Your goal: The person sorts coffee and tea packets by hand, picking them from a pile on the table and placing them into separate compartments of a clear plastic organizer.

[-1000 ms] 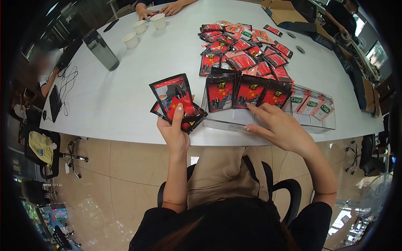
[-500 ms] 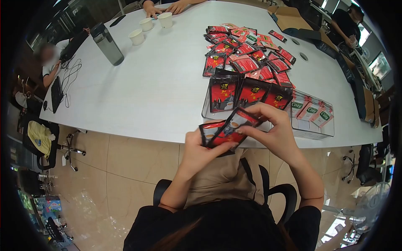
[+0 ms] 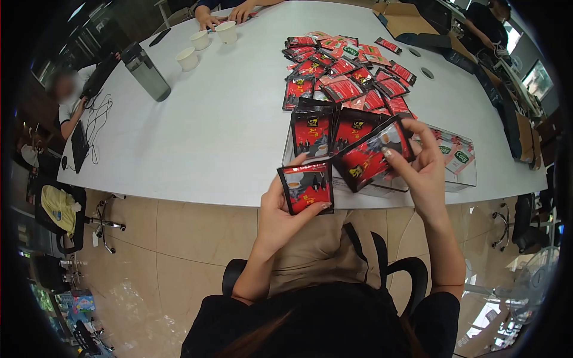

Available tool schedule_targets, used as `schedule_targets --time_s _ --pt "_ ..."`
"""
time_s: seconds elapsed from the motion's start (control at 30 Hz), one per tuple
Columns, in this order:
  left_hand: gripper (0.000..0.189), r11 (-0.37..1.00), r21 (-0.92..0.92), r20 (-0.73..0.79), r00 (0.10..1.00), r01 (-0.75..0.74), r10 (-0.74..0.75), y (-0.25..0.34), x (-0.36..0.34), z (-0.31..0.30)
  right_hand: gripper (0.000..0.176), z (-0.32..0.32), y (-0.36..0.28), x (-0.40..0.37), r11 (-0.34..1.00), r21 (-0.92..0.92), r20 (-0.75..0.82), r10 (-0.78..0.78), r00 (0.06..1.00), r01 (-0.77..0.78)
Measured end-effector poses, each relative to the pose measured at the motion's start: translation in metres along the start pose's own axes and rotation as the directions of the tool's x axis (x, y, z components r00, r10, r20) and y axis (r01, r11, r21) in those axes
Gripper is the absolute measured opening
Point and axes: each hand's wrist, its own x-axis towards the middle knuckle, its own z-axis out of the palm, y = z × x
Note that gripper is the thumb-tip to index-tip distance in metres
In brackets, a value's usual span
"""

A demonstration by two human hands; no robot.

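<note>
left hand (image 3: 278,222): fingers and thumb clamped on red-black sachet (image 3: 307,186), over near edge of table (image 3: 209,131). right hand (image 3: 427,176): fingertips pinching tilted sachet (image 3: 371,158), over clear box (image 3: 463,181) by same edge. loose packets (image 3: 343,88) heaped beyond box, toward far edge.

Three white cups (image 3: 226,33) and one bottle (image 3: 147,73) stand toward the table's (image 3: 197,131) left edge. Two round holes (image 3: 427,73) lie near its far right corner. Two black-and-red packets (image 3: 307,190) show foremost, one per hand (others may hide behind). The heaped packets (image 3: 343,88) overlap too much to count.
</note>
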Motion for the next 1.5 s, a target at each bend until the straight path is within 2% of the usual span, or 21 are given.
schedule_targets --time_s 0.07,0.1,0.2,0.23,0.33,0.37,0.47,0.57,0.63,0.7,0.8,0.83,0.93,1.03,1.13,1.27,1.33,1.43,1.5 --pt "0.069 1.0 -0.021 -0.031 1.0 0.002 -0.003 0.002 0.0 -0.005 0.05 -0.001 -0.01 0.003 0.993 -0.076 -0.061 -0.092 0.994 0.087" --pt "0.067 0.999 0.023 -0.077 0.996 -0.038 0.039 0.001 0.0 -0.006 0.055 -0.006 -0.014 0.004 0.994 -0.086 -0.013 -0.075 0.997 0.074" --pt "0.062 0.999 0.049 -0.07 0.997 -0.025 0.028 0.001 -0.004 -0.014 0.051 -0.006 -0.016 0.004 1.0 0.013 -0.12 -0.019 0.993 0.021" --pt "0.057 0.998 0.062 -0.118 0.993 -0.022 0.029 0.005 -0.004 -0.013 0.042 -0.007 -0.015 0.004 0.996 0.083 -0.139 0.031 0.99 -0.02" --pt "0.047 0.989 0.144 -0.164 0.985 -0.037 0.061 0.0 -0.003 -0.017 0.034 -0.021 -0.001 0.006 0.961 0.25 -0.163 0.166 0.973 -0.121" --pt "0.036 0.992 0.117 -0.184 0.98 -0.052 0.073 0.006 -0.002 -0.013 0.027 -0.02 0.001 0.006 0.958 0.257 -0.19 0.176 0.966 -0.124" --pt "0.032 0.974 0.204 -0.179 0.975 -0.096 0.134 0.006 -0.002 -0.017 0.02 -0.014 0.009 0.005 0.98 0.196 -0.256 0.074 0.964 -0.023" --pt "0.029 0.959 0.252 -0.167 0.971 -0.128 0.173 0.005 -0.002 -0.02 0.017 -0.015 0.019 -0.001 0.999 0.036 -0.181 -0.012 0.983 0.019" --pt "0.028 0.962 0.246 -0.178 0.971 -0.115 0.162 0.005 -0.002 -0.02 0.017 -0.005 0.021 -0.003 0.975 -0.174 -0.141 -0.161 0.977 0.135" --pt "0.028 0.964 0.245 -0.187 0.97 -0.107 0.156 0.006 -0.001 -0.021 0.018 -0.002 0.024 -0.006 0.876 -0.438 -0.056 -0.252 0.966 0.203" --pt "0.027 0.963 0.253 -0.194 0.97 -0.093 0.144 0.007 -0.001 -0.021 0.018 0.004 0.031 -0.005 0.64 -0.651 0.176 -0.396 0.901 0.408" --pt "0.027 0.962 0.261 -0.191 0.972 -0.083 0.135 0.006 -0.001 -0.023 0.024 0.004 0.034 -0.005 0.581 -0.69 0.222 -0.398 0.89 0.432" --pt "0.028 0.96 0.266 -0.185 0.973 -0.085 0.137 0.003 -0.001 -0.024 0.032 0.005 0.024 -0.009 0.473 -0.791 0.327 -0.209 0.922 0.388" --pt "0.032 0.968 0.237 -0.204 0.97 -0.083 0.133 0.003 -0.001 -0.022 0.039 0.007 0.013 -0.009 0.292 -0.875 0.367 -0.117 0.923 0.385" --pt "0.04 0.967 0.231 -0.225 0.96 -0.111 0.164 0.001 -0.001 -0.02 0.041 0.009 0.006 -0.006 0.202 -0.912 0.359 -0.034 0.933 0.358" --pt "0.053 0.956 0.269 -0.188 0.967 -0.118 0.172 0.003 -0.001 -0.023 0.044 0.006 0.012 0.001 0.327 -0.863 0.406 -0.002 0.914 0.384" --pt "0.053 0.974 0.212 -0.208 0.97 -0.077 0.122 0.006 0.0 -0.021 0.045 0.005 0.018 0.003 0.38 -0.826 0.434 -0.043 0.9 0.416" --pt "0.049 0.988 0.148 -0.241 0.967 -0.05 0.085 0.005 -0.001 -0.018 0.042 0.008 0.018 0.007 0.489 -0.786 0.433 0.0 0.901 0.378" --pt "0.044 0.992 0.111 -0.262 0.961 -0.066 0.093 0.004 -0.001 -0.019 0.042 0.009 0.018 0.006 0.491 -0.786 0.43 0.001 0.903 0.375"
